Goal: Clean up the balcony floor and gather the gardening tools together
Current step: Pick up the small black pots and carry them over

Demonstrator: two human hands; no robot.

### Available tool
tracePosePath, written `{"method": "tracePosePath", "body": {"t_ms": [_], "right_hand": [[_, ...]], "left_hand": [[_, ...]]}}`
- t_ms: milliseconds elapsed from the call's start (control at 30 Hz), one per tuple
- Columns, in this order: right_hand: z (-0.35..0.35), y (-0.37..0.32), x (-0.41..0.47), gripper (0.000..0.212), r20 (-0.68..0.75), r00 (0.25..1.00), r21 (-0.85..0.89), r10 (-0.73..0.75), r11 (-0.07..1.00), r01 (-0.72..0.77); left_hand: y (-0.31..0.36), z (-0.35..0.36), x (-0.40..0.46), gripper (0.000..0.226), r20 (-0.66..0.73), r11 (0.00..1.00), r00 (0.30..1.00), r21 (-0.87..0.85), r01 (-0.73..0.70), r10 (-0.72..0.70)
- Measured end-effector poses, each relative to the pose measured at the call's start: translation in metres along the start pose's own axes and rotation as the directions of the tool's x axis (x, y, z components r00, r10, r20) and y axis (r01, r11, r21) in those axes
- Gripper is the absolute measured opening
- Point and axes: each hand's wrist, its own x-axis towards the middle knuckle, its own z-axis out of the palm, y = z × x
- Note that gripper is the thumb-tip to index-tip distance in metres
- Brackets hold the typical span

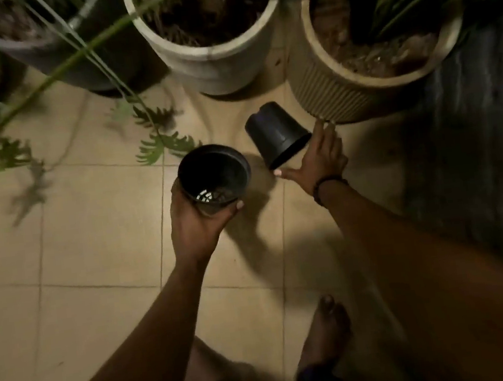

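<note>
My left hand [199, 225] grips an empty black plastic nursery pot [214, 176] from below, held upright above the tiled floor with its slotted bottom visible inside. A second black nursery pot [275, 133] lies tipped on its side on the floor, mouth toward me, next to a ribbed beige planter [327, 98]. My right hand [319, 156], fingers spread, is at the rim of the tipped pot, thumb under its lip and fingertips near the ribbed planter. The hand has not closed around the pot.
A white planter [219, 64] and a dark planter [76, 63] with soil stand at the back. Fern fronds [162, 144] and long stems hang over the beige floor tiles [91, 241]. A dark sheet [476, 147] covers the right side. My bare feet [324, 330] are below.
</note>
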Motion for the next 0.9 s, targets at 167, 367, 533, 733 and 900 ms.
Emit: {"method": "tracePosePath", "body": {"t_ms": [167, 367, 533, 733, 900], "right_hand": [[0.034, -0.011, 0.018, 0.133, -0.131, 0.982, -0.091, -0.137, 0.988, 0.125], [0.043, -0.014, 0.042, 0.116, -0.19, 0.954, -0.123, -0.234, 0.969, 0.213], [0.034, -0.006, 0.026, 0.108, -0.194, 0.972, 0.049, -0.134, 0.988, 0.146], [0.003, -0.003, -0.04, 0.095, -0.088, 0.979, 0.011, -0.184, 0.983, 0.186], [-0.057, -0.026, -0.116, 0.098, 0.034, 0.967, 0.0, -0.251, 0.968, 0.251]], "left_hand": [[-0.019, 0.002, 0.011, 0.125, 0.171, 0.991, 0.98, 0.072, -0.114, 0.1], [-0.041, 0.003, 0.005, 0.121, 0.223, 0.975, 0.966, 0.147, -0.168, 0.133], [-0.043, 0.001, -0.008, 0.117, 0.154, 0.974, 0.981, 0.17, -0.147, 0.121], [-0.007, -0.023, -0.04, 0.098, 0.092, 0.977, 0.996, 0.208, -0.034, 0.015], [0.055, -0.075, -0.075, 0.098, 0.07, 0.978, 0.997, 0.206, -0.031, 0.017]]}}
